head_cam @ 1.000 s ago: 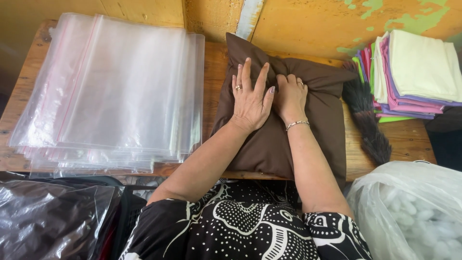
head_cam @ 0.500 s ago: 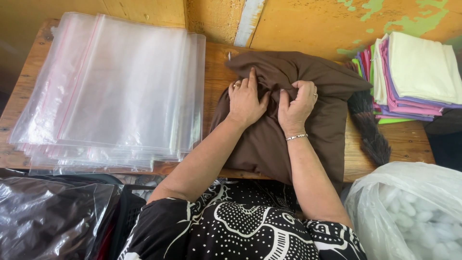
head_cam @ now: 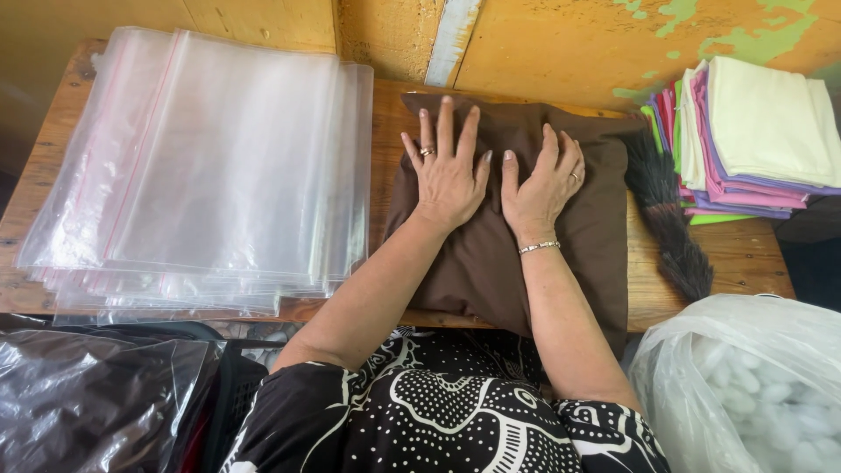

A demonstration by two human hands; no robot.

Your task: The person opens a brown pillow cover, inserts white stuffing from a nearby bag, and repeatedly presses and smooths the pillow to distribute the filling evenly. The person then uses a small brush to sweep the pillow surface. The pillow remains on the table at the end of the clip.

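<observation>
Brown fabric pillow (head_cam: 526,254) is lying on the wooden table (head_cam: 736,254), roughly mid-table, w/ its near edge hanging slightly over the table's front edge toward the person. Its long axis is running near-to-far, away from the person toward the yellow wall (head_cam: 561,39), tilted a bit so the far end is leaning right. Both hands are pressing flat on the pillow's upper half: left hand (head_cam: 447,171) is lying palm down w/ fingers spread wide & pointing at the wall, ring showing; right hand (head_cam: 539,188) is lying just beside it, also flat, fingers splayed, bracelet at the wrist. Neither hand is gripping anything, both are open & resting on the cloth, thumbs nearly touching. Left of the pillow, a stack of clear plastic bags (head_cam: 210,175) is sitting on the table, just beside the pillow's left edge. Right of it, a dark brush (head_cam: 670,219) is lying near-to-far, & beyond that a pile of folded coloured cloths (head_cam: 753,140) is sitting at the table's far right corner. At lower right, a white plastic bag of stuffing (head_cam: 745,394) is sitting below table level.
</observation>
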